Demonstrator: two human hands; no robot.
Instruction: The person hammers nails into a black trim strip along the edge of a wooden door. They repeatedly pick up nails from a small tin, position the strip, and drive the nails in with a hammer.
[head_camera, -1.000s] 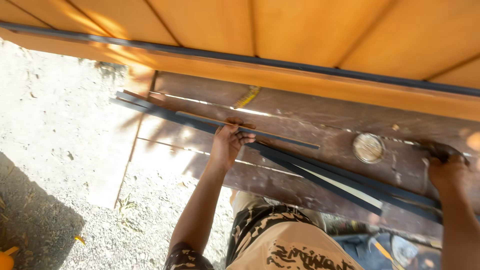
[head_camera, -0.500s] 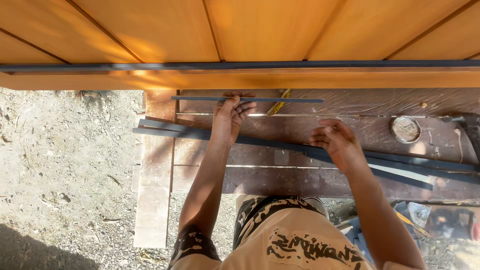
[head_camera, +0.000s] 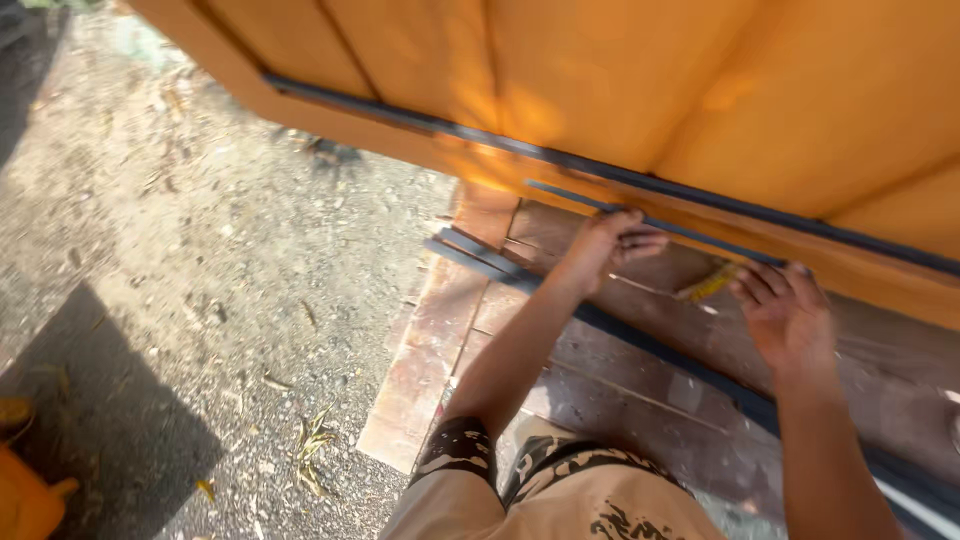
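Note:
A thin dark metal strip lies along the lower edge of a big orange wooden panel. My left hand grips this strip near its middle, fingers curled around it. My right hand is further right, with its fingertips on the same strip where it meets the panel. A second, longer dark strip is fixed across the panel just above. Below my hands, several dark flat bars lie on reddish-brown planks.
A yellow object sticks out between the panel and the planks, between my hands. Gravel ground with dry leaves spreads to the left. An orange container stands at the bottom left corner. My knees are at the bottom.
My right hand has left the dark bars on the planks and gone up to the thin strip. The strip has been lifted against the panel's lower edge. The view has tilted and swung left.

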